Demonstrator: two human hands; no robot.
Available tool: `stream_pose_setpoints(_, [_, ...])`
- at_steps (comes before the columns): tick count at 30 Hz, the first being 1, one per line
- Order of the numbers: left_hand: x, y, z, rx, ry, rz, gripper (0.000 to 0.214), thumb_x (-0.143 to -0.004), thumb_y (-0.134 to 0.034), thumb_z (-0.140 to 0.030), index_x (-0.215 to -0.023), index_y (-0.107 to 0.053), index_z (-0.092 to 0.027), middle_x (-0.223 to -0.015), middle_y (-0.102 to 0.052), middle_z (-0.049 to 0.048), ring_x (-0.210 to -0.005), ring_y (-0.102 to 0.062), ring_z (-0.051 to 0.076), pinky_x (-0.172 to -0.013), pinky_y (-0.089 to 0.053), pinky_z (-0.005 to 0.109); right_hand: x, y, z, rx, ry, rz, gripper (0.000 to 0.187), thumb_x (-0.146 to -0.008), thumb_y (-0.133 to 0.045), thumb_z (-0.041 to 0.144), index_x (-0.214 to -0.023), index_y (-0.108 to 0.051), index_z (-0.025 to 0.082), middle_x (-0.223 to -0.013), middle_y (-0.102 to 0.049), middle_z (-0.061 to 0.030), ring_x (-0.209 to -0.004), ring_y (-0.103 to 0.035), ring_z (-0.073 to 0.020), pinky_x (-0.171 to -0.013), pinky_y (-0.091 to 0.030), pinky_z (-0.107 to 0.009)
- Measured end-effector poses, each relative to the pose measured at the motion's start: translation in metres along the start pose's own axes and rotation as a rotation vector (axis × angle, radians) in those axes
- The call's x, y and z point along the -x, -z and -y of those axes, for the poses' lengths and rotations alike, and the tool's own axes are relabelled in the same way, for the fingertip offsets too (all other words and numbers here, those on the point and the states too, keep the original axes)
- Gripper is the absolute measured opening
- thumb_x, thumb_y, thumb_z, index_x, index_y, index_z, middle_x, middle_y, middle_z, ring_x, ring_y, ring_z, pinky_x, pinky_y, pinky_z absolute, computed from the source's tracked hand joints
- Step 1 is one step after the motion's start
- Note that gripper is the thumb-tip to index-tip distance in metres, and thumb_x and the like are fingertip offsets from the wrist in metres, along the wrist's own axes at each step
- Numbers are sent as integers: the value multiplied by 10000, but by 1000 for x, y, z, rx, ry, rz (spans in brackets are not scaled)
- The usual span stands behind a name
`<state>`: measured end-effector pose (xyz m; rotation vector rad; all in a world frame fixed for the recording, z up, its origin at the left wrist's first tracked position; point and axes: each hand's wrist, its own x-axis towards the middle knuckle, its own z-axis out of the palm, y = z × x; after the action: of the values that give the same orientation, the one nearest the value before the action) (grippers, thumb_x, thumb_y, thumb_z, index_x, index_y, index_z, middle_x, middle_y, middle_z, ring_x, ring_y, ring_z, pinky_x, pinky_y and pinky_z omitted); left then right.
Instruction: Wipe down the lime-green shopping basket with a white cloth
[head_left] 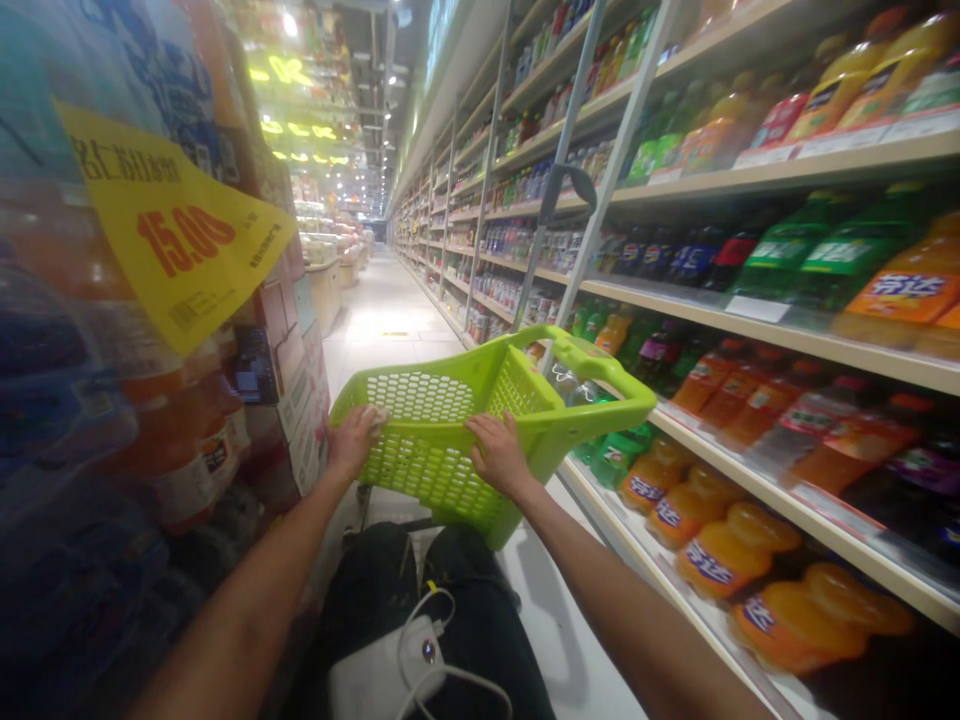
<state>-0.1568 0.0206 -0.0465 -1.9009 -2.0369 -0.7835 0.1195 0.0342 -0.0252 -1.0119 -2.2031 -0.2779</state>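
A lime-green shopping basket point(439, 425) with honeycomb-pattern walls stands slightly tilted in front of my knees, its long handle end pointing right toward the shelves. My left hand point(351, 440) is closed over the rim at the basket's left end; a small whitish scrap, too blurred to name, shows by its fingertips. Around the middle of the near rim curl the fingers of my right hand point(496, 455), the thumb side hidden behind the wall. No goods show inside the basket. On my lap lies a white power bank point(390, 672) with a white cable plugged in.
Tall shelves point(795, 350) of soda bottles line the right side, close to the basket handle. Stacked drinks and cartons point(281, 400) crowd the left, with a yellow price sign point(176, 225) jutting out. A white-floored aisle point(375, 300) runs ahead.
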Motion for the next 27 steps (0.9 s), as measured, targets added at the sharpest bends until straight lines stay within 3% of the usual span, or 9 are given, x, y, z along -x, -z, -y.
stream_pose_setpoints(3, [-1, 2, 33, 27, 151, -56, 321, -882, -337, -210, -1123, -542, -264, -1255, -556, 50, -1123, -511, 202, -1051, -182, 569, 1, 0, 0, -7, -3, -11, 380, -727, -462, 149, -1083, -597, 143, -1134, -619, -102, -1104, -504, -232, -1076, -143, -467])
stream_pose_setpoints(5, [0, 3, 38, 42, 198, -79, 305, -880, -346, -221, -1099, -557, -252, -1240, -563, 55, -1105, -522, 201, -1038, -245, 539, 2, -1, 0, -8, -1, -12, 382, -723, -466, 149, -1083, -597, 149, -1134, -619, -99, -1111, -499, -232, -1075, -147, -467])
stream_pose_setpoints(7, [0, 3, 28, 59, 197, -74, 296, -871, -372, -223, -1091, -568, -248, -1242, -560, 61, -1110, -520, 215, -1041, -229, 558, 2, -3, 0, -3, -1, -12, 382, -721, -468, 150, -1081, -597, 155, -1133, -619, -96, -1116, -495, -233, -1073, -151, -466])
stream_pose_setpoints(12, [2, -3, -23, 124, 70, -6, 364, -850, -438, -272, -1208, -497, -234, -1295, -520, 80, -1197, -453, 240, -1078, -91, 580, 2, -3, 2, 21, -14, -20, 368, -724, -468, 155, -1068, -600, 151, -1122, -623, -96, -1105, -502, -231, -1070, -152, -460])
stream_pose_setpoints(15, [-1, -2, -31, 131, 71, 9, 419, -812, -494, -261, -1228, -479, -217, -1285, -524, 95, -1185, -463, 251, -1077, -131, 566, 1, -1, 2, 33, -13, -5, 373, -723, -473, 152, -1075, -595, 147, -1133, -618, -99, -1110, -499, -231, -1067, -164, -459])
stream_pose_setpoints(18, [-9, 6, -9, 141, 63, 3, 369, -794, -446, -122, -1135, -552, -213, -1223, -574, 76, -1151, -493, 225, -1075, -182, 531, 1, -1, 2, 40, -2, 9, 380, -723, -474, 144, -1085, -590, 144, -1141, -614, -101, -1118, -494, -233, -1063, -175, -464])
stream_pose_setpoints(22, [-22, 18, 35, 48, 239, -208, 437, -819, -361, -63, -1225, -484, -169, -1362, -440, 109, -1271, -359, 237, -1075, -184, 521, 1, -1, 3, 41, -12, 1, 377, -726, -467, 141, -1081, -594, 149, -1138, -614, -108, -1115, -496, -243, -1058, -184, -479])
stream_pose_setpoints(24, [-23, 15, 44, -13, 285, -154, 456, -835, -330, -56, -1273, -429, -132, -1427, -337, 135, -1325, -263, 260, -1076, -162, 530, 1, -1, 3, 36, -20, -3, 376, -725, -468, 143, -1078, -596, 146, -1130, -617, -110, -1111, -499, -246, -1057, -187, -485])
stream_pose_setpoints(27, [-17, -1, 33, -14, 303, -54, 471, -803, -357, -31, -1261, -437, -103, -1408, -360, 162, -1308, -301, 273, -1075, -129, 555, 1, 1, 4, 28, -16, 7, 376, -723, -474, 149, -1078, -596, 145, -1125, -619, -110, -1112, -499, -249, -1055, -193, -489])
